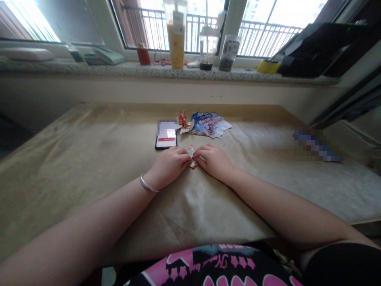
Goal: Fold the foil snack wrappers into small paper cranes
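Between my two hands a small folded piece of printed paper (192, 152), white with red and orange, lies on the table. My left hand (172, 163) has its fingers pinched at the paper's left side; a silver bangle is on that wrist. From the right, my right hand (214, 161) presses its fingertips and thumb on the paper's other side. Just beyond my left hand lies a phone (166, 137) with a lit screen. Folded red and white paper shapes (183, 121) sit past the phone's right side, touching a fanned stack of blue printed leaflets (210, 124).
A beige cloth covers the table (74, 167). At the right lies a blurred blue and purple item (318, 147). Along the granite windowsill (119, 71) stand a tall yellow-filled container (176, 45), a red jar (143, 55), clear cups, yellow tape (268, 66) and a black bag (312, 49).
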Action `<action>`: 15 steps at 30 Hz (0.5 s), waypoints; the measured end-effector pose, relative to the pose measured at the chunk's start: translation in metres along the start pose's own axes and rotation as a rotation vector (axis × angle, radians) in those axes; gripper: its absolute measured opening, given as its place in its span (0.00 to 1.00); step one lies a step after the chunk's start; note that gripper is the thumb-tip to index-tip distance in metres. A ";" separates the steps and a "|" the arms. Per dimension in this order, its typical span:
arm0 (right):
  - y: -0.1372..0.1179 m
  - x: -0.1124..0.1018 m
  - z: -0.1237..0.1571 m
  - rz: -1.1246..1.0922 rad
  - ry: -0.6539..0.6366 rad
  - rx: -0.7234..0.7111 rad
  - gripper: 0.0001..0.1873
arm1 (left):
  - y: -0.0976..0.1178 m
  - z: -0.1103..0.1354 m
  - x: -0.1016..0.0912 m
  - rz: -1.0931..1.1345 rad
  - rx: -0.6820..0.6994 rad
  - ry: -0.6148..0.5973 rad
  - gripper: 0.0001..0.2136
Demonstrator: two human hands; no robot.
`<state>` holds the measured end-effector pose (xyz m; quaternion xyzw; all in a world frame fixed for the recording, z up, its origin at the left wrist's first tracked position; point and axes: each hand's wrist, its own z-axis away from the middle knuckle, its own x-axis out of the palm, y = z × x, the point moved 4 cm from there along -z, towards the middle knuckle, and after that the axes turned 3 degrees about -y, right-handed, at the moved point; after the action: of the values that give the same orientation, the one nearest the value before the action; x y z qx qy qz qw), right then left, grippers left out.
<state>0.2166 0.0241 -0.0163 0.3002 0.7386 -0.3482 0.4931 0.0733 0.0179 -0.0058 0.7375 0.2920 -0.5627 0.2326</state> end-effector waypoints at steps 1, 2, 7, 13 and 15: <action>0.000 0.001 -0.001 0.007 -0.001 0.033 0.11 | 0.001 -0.001 0.000 -0.008 -0.003 0.000 0.09; 0.000 0.001 -0.003 0.013 0.004 0.058 0.11 | 0.002 -0.002 0.001 -0.015 -0.007 0.000 0.09; 0.003 0.007 -0.008 -0.022 0.004 0.089 0.16 | 0.005 -0.004 0.002 -0.049 -0.049 0.011 0.08; 0.011 0.007 -0.020 -0.074 -0.036 0.191 0.13 | 0.008 -0.004 0.001 -0.037 -0.041 0.007 0.08; 0.012 0.008 -0.026 -0.058 -0.073 0.229 0.12 | 0.006 -0.004 0.001 -0.020 -0.041 0.008 0.10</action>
<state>0.2097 0.0533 -0.0195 0.3200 0.6842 -0.4550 0.4716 0.0809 0.0164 -0.0050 0.7319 0.3118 -0.5559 0.2408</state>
